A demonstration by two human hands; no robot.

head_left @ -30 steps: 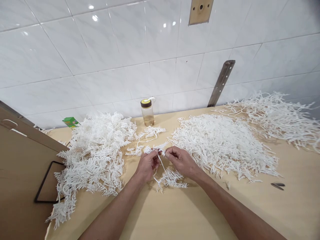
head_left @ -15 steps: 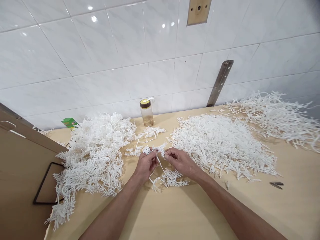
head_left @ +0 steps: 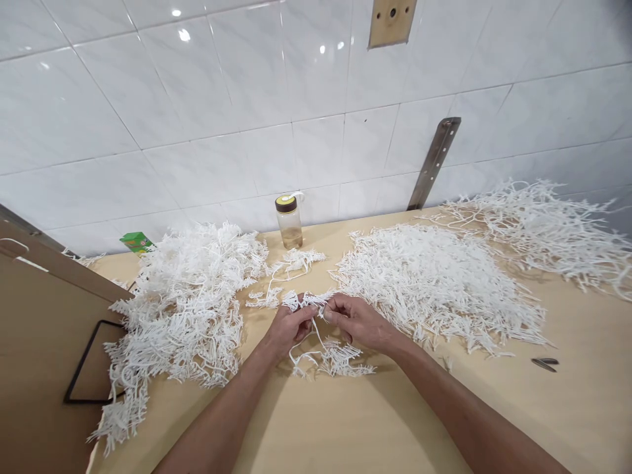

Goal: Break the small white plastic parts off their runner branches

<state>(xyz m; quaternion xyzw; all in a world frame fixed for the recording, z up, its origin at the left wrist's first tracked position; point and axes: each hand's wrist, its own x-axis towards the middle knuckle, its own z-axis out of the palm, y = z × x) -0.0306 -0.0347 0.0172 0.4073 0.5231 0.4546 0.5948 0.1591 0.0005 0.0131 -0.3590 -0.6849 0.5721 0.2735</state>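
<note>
Over the middle of the table, my left hand [head_left: 291, 326] pinches a white branched plastic strand [head_left: 309, 300] between thumb and fingers. My right hand [head_left: 353, 321] is closed on the right end of the same strand, its fingertips close to my left thumb. A thin stem hangs down from between the hands to a feathery lower part [head_left: 340, 361] of white sprigs near the table. A loose white sprig [head_left: 296, 261] lies on the table just beyond my hands. What sits inside my curled fingers is partly hidden.
White strands are heaped in a left pile [head_left: 192, 309], a right pile [head_left: 439, 283] and a far-right pile [head_left: 548, 230]. A bottle [head_left: 290, 224] stands near the tiled wall. Small snips [head_left: 546, 364] lie at right. A cardboard box [head_left: 44, 342] and green packet [head_left: 135, 242] are at left.
My right hand has come slightly left, closer to my left hand, and its fingers now meet the strand's right end. The hanging sprigs have shifted a little.
</note>
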